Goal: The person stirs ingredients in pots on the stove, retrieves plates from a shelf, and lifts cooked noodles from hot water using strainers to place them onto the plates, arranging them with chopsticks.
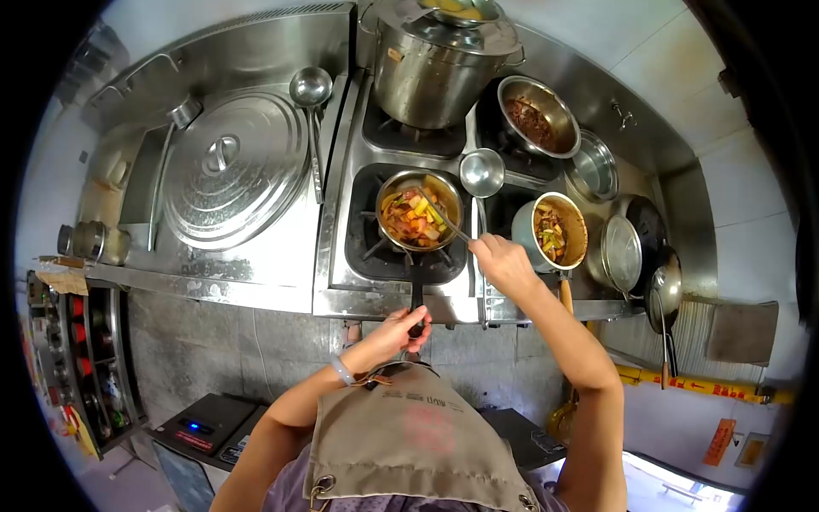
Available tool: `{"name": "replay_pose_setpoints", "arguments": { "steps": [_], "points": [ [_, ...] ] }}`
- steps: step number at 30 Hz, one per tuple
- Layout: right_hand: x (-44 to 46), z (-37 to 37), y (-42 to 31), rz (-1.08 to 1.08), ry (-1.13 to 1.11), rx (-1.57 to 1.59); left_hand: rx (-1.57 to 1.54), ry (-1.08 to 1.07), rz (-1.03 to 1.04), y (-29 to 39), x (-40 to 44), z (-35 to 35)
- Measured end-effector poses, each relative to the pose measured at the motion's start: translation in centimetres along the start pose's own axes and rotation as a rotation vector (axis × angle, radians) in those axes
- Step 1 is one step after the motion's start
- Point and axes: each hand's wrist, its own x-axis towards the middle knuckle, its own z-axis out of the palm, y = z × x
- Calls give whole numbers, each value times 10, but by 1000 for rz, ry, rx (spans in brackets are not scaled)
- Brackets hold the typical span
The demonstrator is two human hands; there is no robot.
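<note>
My left hand is wrapped round the black handle of a small steel saucepan on the front left burner. Chunks of red, yellow and white food in sauce fill the pan. From the right, my right hand grips a thin metal utensil that slants into the pan. Its far end is buried in the food, so I cannot tell its kind. A steel ladle lies just right of the pan. Beyond my right hand stands a wooden-handled pot of cooked food.
A tall lidded stockpot stands behind the saucepan. Back right is a steel bowl with dark food. Strainers and a wok crowd the right edge. At left are a large round lid and another ladle.
</note>
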Motion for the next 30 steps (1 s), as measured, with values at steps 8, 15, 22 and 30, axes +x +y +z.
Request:
{"name": "replay_pose_setpoints", "arguments": {
  "steps": [8,15,22,30],
  "points": [
    [18,-19,-67,627,-122,224,-54,-111,-3,0,5,-5],
    [42,-53,-96,772,26,373,-15,-128,-25,1,5,-10],
    [43,-17,-115,557,-55,162,2,-125,-25,0,6,-9],
    [35,-23,-96,586,-53,-5,-26,-148,-7,-1,8,-12]
  ]
}}
